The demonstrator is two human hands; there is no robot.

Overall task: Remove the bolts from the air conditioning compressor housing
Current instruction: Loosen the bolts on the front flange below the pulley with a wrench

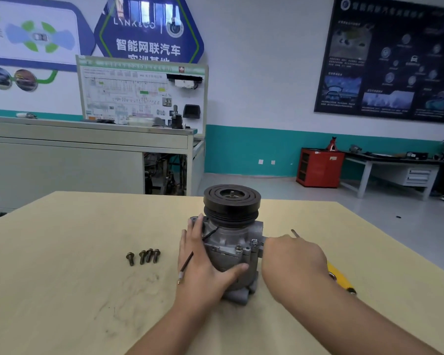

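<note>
The right hand (pixel 292 260) shows its back to the camera, fingers curled and clenched round a thin metal rod (pixel 295 233) whose tip pokes out past the knuckles; how the fingertips sit on it is hidden. This hand is pressed up to the right flank of the compressor (pixel 231 247), just beside a bright ring-shaped fitting (pixel 254 242) on the housing. Under the right wrist a yellow tool handle (pixel 340 278) lies on the table; whether it joins the rod cannot be told. The left hand (pixel 203 262) lies flat against the compressor's left side, fingers stretched straight up toward a mounting ear, thumb spread across the front of the grey body, bracing it rather than closing round it. A thin black wire (pixel 187 262) runs from the housing down over the back of this hand and ends in a brass tip above the table. The compressor stands upright near the middle of the pale wooden table (pixel 62 252), its black grooved pulley (pixel 232 201) on top. One bolt head (pixel 238 249) is seated in the housing's front flange. To the left, well apart from the compressor, four loose bolts (pixel 144 257) lie in a short row on the table. Beyond the table stand a grey training bench with a wiring board (pixel 141 90), a red cabinet (pixel 319 167) against the teal-banded wall, and a dark poster (pixel 395 60).
</note>
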